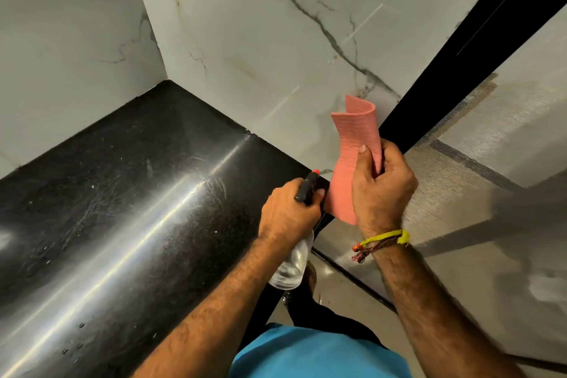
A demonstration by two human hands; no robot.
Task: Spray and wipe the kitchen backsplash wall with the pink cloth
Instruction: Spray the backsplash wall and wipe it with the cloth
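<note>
Right hand (383, 190) pinched the folded pink cloth (356, 159) at lower centre-right while the left hand (290, 213) gripped the spray bottle (291, 267); spraying well probably meant aiming its nozzle at the marble backsplash wall (276, 40) above.

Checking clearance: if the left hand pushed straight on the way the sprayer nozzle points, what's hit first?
Probably the pink cloth in the right hand. The left hand holds the spray bottle, its nozzle beside the cloth's lower edge. Behind lies the marble wall. Depth is uncertain.
</note>
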